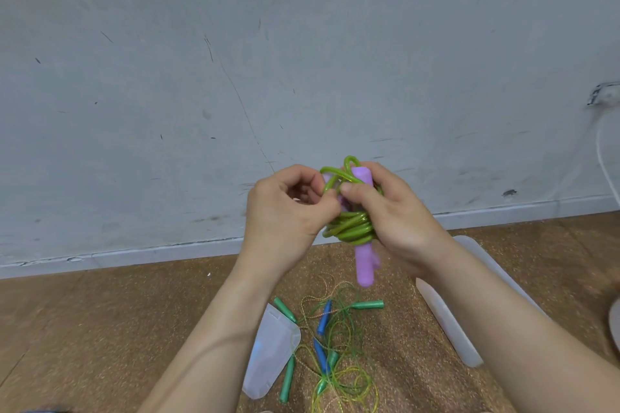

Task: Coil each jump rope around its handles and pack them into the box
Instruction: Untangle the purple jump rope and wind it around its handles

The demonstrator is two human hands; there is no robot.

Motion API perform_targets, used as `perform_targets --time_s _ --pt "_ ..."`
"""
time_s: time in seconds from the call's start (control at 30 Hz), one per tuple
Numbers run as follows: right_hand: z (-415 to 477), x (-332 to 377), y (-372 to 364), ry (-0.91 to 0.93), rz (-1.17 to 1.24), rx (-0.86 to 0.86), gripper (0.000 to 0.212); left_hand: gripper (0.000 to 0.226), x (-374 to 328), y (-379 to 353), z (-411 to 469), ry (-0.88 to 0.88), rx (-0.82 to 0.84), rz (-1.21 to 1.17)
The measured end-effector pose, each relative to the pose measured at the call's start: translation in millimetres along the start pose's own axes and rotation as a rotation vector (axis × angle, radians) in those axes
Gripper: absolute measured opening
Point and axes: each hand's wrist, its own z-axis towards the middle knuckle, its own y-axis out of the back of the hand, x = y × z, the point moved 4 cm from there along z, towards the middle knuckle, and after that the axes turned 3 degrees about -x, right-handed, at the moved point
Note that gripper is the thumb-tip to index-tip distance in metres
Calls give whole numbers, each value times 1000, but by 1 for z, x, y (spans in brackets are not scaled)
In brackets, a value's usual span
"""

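I hold a jump rope up in front of me, its green rope (350,228) coiled several times round two purple handles (363,261). My right hand (392,214) grips the handles and coil, thumb pressed on the upper loops. My left hand (285,211) pinches a strand of the green rope near the top of the bundle. On the floor below lie loose jump ropes (335,345) with green and blue handles, their thin cords tangled together. A translucent plastic box (449,315) sits on the floor to the right, partly hidden by my right forearm.
A translucent lid (268,359) lies on the brown speckled floor left of the loose ropes. A scuffed grey wall (235,76) with a baseboard stands close ahead. A white cable (604,157) hangs at the far right.
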Motion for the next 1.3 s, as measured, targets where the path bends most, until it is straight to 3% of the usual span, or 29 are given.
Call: perform_targets --time_s 0.1,0.17,0.27,0.33,0.53,0.7,0.9,1.03,1.17,1.3 --pt "2 -3 -2 -23 55 17 19 12 -5 3 -1 -88 17 109" --pt "0 0 -2 36 -97 -6 23 25 -7 6 2 -122 38 261" --pt "-6 5 -4 161 -380 -29 13 57 -8 12 5 -123 79 471" --pt "-8 5 -7 210 -495 -21 13 62 -7 16 8 -86 100 522" --pt "-9 8 -8 147 -324 46 19 35 1 21 7 207 272 -59" --pt "-4 3 -8 38 -114 183 23 25 15 18 7 244 280 -216" --pt "-5 4 -1 -17 -324 473 25 12 21 7 2 240 234 -155" --pt "-4 4 -5 152 -382 235 43 17 23 4 5 274 177 -245" --pt "-7 4 -1 229 -482 204 42 33 25 1 3 275 357 -149" --pt "-8 0 1 236 -537 263 25 45 28 -4 -3 325 574 -31"
